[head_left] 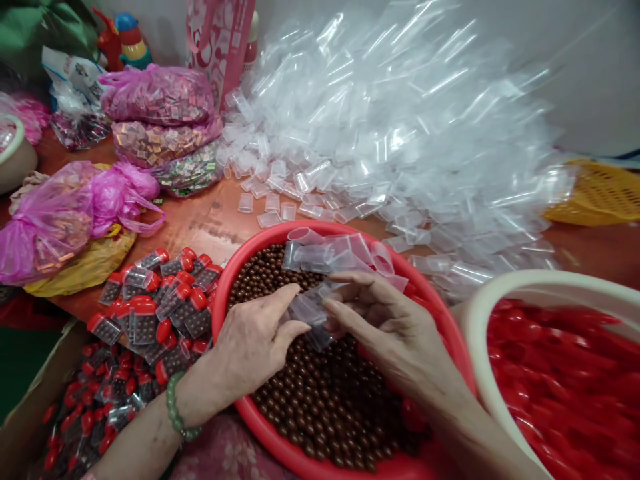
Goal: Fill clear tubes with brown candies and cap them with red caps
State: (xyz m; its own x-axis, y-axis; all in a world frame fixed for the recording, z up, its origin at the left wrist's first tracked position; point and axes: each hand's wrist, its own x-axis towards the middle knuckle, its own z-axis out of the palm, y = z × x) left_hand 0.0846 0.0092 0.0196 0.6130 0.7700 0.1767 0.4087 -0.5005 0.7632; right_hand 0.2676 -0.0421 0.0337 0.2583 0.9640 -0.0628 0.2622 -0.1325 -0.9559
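Over a red basin (231, 280) of round brown balls (320, 393), my two hands meet around a small bunch of clear plastic containers (313, 308). My left hand (255, 333), a green bead bracelet (175, 407) on its wrist, has thumb and forefinger closed at the bunch's left side. On the other side, my right hand (385, 320) curls its fingers round the same pieces; its inner fingertips are partly hidden. More clear containers (345, 250) lie on the balls at the basin's far rim. Some red caps (413, 413) show beneath my right forearm.
A large heap of clear containers (390, 133) covers the table's back. Filled red-capped containers (160, 293) pile up left of the basin, more in a box (30, 400) below. A white tub (480, 333) of red caps stands right. Pink bags (160, 100) sit back left.
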